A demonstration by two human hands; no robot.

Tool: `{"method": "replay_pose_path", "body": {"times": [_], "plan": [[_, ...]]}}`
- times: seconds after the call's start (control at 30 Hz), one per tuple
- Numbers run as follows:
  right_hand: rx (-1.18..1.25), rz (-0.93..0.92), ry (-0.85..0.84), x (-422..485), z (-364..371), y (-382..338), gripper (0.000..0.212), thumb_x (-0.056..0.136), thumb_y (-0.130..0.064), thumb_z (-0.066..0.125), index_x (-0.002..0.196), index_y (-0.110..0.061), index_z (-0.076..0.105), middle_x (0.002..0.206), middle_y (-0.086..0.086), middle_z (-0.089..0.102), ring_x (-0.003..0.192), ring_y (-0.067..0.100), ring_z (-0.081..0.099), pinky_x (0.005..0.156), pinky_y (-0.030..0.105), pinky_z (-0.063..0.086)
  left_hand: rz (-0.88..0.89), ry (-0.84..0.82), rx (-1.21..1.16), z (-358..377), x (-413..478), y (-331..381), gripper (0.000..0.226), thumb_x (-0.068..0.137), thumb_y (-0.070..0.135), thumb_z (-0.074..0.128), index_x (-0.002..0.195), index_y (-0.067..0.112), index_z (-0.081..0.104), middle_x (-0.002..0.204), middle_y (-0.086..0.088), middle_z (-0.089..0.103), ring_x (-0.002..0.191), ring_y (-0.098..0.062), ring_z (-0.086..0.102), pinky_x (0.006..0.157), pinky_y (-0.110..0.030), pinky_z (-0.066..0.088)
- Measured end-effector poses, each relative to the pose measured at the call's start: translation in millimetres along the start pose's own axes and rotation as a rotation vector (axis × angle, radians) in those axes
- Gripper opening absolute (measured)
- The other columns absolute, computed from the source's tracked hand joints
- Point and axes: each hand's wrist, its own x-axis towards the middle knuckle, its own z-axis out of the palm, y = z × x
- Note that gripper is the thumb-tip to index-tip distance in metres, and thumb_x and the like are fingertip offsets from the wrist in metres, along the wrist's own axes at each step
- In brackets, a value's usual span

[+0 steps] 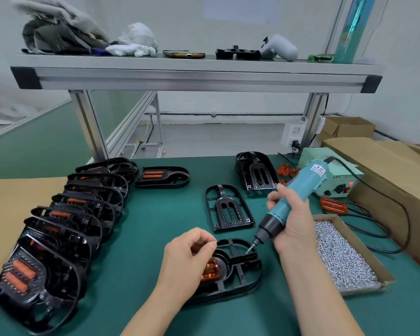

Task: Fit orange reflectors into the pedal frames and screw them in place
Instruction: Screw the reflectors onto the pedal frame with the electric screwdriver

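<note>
A black pedal frame (243, 267) lies on the green mat in front of me, with an orange reflector (211, 270) seated in it. My left hand (187, 255) hovers over the frame's left side, thumb and forefinger pinched together; whether they hold a screw is too small to tell. My right hand (294, 221) grips a teal electric screwdriver (289, 204), tilted, its bit carrying a screw just above the frame's upper right bar. Two empty frames (228, 209) (256, 173) lie farther back. Loose orange reflectors (334, 204) lie at the right.
A row of several finished frames with reflectors (66, 224) leans along the left; one more (163, 177) lies flat behind. An open cardboard box of screws (342, 255) sits at the right. The screwdriver's power supply (335, 175) and cables lie beyond, beside cardboard boxes (393, 170). An aluminium shelf (194, 76) spans overhead.
</note>
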Motion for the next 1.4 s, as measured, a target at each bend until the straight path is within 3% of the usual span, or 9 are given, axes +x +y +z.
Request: {"method": "replay_pose_path", "body": {"times": [0.13,0.23,0.37,0.6,0.93,1.4], "plan": [[0.1,0.107,-0.149,-12.8,20.3,5.5,0.047,0.072,-0.032,0.076,0.112,-0.013,0.062,0.083,0.003,0.056,0.061,0.012,0.052,0.053,0.018,0.047,-0.032,-0.03,-0.045,-2.4,-0.7,-1.6,0.023,0.091,0.012,0.066,0.077,0.03,0.068,0.076,0.003,0.071,0.07,-0.012,0.064,0.068,-0.023,0.054],[0.126,0.132,-0.145,-16.7,30.8,16.2,0.05,0.07,-0.024,0.079,0.116,-0.013,0.065,0.082,0.0,0.055,0.06,0.01,0.051,0.051,0.018,0.045,-0.093,-0.065,-0.165,-5.4,-1.5,-1.5,0.025,0.092,0.007,0.064,0.076,0.026,0.069,0.078,-0.002,0.072,0.067,-0.007,0.063,0.062,-0.018,0.051],[0.135,0.064,-0.1,-16.5,41.3,28.7,0.019,0.082,-0.009,0.072,0.092,-0.02,0.06,0.07,-0.006,0.058,0.053,0.006,0.052,0.05,0.017,0.046,-0.151,-0.092,-0.282,-10.1,-2.3,-1.7,0.026,0.092,0.003,0.063,0.073,0.02,0.07,0.077,-0.006,0.072,0.066,-0.008,0.062,0.061,-0.016,0.051],[0.12,-0.017,-0.012,-16.4,46.9,33.8,0.022,0.085,-0.021,0.078,0.096,-0.02,0.058,0.06,-0.009,0.061,0.051,0.004,0.054,0.052,0.018,0.049,-0.155,-0.081,-0.303,-14.5,-2.3,0.5,0.026,0.088,-0.002,0.064,0.07,0.017,0.07,0.074,-0.008,0.072,0.061,-0.007,0.061,0.058,-0.015,0.049],[0.114,-0.077,0.022,-18.1,51.1,28.2,0.022,0.087,-0.022,0.076,0.1,-0.021,0.058,0.06,-0.011,0.062,0.05,0.003,0.054,0.049,0.017,0.048,-0.155,-0.075,-0.312,-17.8,-0.6,-2.5,0.023,0.085,0.0,0.07,0.073,0.019,0.071,0.08,-0.017,0.071,0.064,-0.011,0.062,0.061,-0.017,0.051],[0.095,-0.114,0.036,-20.9,50.3,26.2,0.022,0.088,-0.023,0.075,0.1,-0.018,0.057,0.058,-0.009,0.057,0.05,0.005,0.053,0.049,0.018,0.048,-0.19,-0.053,-0.415,-13.2,-3.5,-5.3,0.02,0.087,0.001,0.069,0.076,0.018,0.072,0.075,-0.007,0.072,0.068,-0.012,0.065,0.063,-0.018,0.052]]}}
